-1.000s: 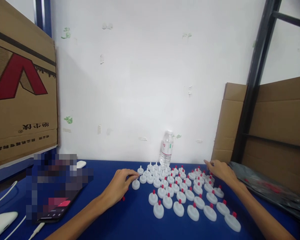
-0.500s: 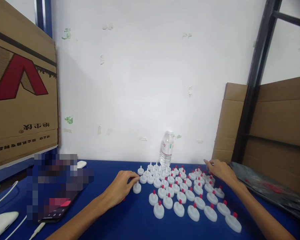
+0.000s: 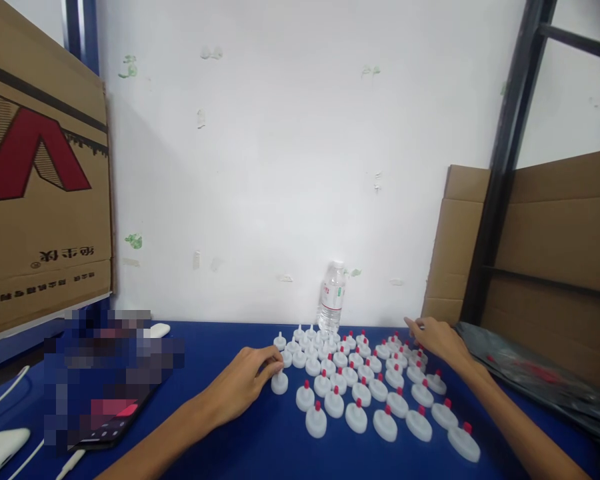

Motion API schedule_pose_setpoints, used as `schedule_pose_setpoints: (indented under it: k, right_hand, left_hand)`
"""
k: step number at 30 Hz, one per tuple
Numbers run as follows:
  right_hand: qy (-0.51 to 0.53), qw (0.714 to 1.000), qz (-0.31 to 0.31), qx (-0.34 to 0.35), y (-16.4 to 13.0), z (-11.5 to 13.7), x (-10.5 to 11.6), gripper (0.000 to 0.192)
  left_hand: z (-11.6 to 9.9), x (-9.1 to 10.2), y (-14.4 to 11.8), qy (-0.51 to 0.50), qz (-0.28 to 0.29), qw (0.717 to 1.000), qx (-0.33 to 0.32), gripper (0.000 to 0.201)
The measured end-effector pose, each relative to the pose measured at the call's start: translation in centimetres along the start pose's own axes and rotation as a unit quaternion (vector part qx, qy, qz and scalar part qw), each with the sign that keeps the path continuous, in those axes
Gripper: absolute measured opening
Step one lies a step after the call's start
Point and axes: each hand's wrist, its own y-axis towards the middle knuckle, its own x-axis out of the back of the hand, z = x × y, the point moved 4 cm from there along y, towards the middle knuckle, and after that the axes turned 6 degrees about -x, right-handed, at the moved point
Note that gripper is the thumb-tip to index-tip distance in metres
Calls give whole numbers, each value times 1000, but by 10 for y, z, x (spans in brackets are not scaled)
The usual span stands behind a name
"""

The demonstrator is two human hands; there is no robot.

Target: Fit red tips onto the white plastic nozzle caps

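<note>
My left hand (image 3: 253, 373) is closed, its thumb and fingertips pinching the tip of a white spout cap (image 3: 279, 383) at the left edge of the group. The cap's spout is mostly hidden by the fingers. Just behind it stand several plain white spout caps (image 3: 299, 359) without red tips. To their right, several white caps with red tips (image 3: 356, 419) stand upright in loose rows. My right hand (image 3: 436, 339) hovers or rests at the back right, beside the far red-tipped caps, index finger stretched out; nothing shows in it.
A clear water bottle (image 3: 332, 297) stands against the white wall behind the caps. On the left lie a phone (image 3: 107, 433), white cables and a large cardboard box (image 3: 45, 233). Right are a dark plastic bag (image 3: 525, 373), cardboard sheets (image 3: 450, 247) and a black post (image 3: 500, 167).
The left hand and the white cap at its fingertips have shifted slightly right and toward me. My right hand stays in nearly the same place. The view has turned a little.
</note>
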Motion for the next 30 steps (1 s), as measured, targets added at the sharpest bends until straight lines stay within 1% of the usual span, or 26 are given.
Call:
schedule_pose_setpoints:
  k: [4, 8, 12, 14, 16, 18, 20, 21, 22, 23, 24, 25, 26, 27, 30]
  right_hand:
    - [2, 1000, -13, 9, -2, 3, 1, 52]
    - [-1, 998, -53, 23, -9, 9, 8, 49]
    - [3, 990, -128, 53, -22, 24, 26, 44]
    - [14, 981, -174, 88, -31, 38, 39, 43]
    - [35, 966, -212, 143, -43, 57, 52, 43]
    - [62, 949, -227, 211, -63, 83, 60, 42]
    - [85, 930, -212, 287, -94, 114, 63, 39]
    - [97, 916, -195, 338, -114, 130, 62, 36]
    - [121, 889, -162, 410, -136, 147, 59, 35]
    - [135, 869, -130, 458, -157, 162, 56, 39]
    - [143, 851, -109, 494, -177, 174, 53, 47]
    - [152, 835, -101, 519, -194, 184, 50, 52]
    - [165, 819, -100, 540, -208, 191, 49, 50]
    - [178, 810, -107, 548, -218, 196, 48, 44]
    - [194, 793, -144, 559, -232, 200, 50, 30]
  left_hand:
    - [3, -6, 2, 14, -5, 1000, 2, 26]
    - [7, -12, 4, 23, -9, 1000, 2, 23]
    - [7, -15, 3, 20, -22, 1000, 5, 10]
    - [3, -13, 3, 12, -30, 999, 1, 10]
    - [-3, -9, 3, 2, -52, 999, -7, 12]
    - [-11, -4, 2, -18, -98, 995, -27, 12]
    - [-20, 1, -1, -48, -161, 984, -62, 13]
    - [-24, 2, -3, -65, -190, 976, -81, 14]
    - [-28, 2, -5, -80, -212, 969, -98, 15]
    - [-31, 0, -7, -92, -226, 963, -111, 15]
    - [-33, -3, -10, -102, -233, 960, -120, 16]
    - [-34, -5, -11, -109, -234, 958, -124, 17]
    - [-35, -8, -13, -114, -233, 958, -126, 18]
    - [-36, -9, -13, -116, -228, 959, -125, 18]
    - [-38, -10, -12, -113, -193, 968, -110, 20]
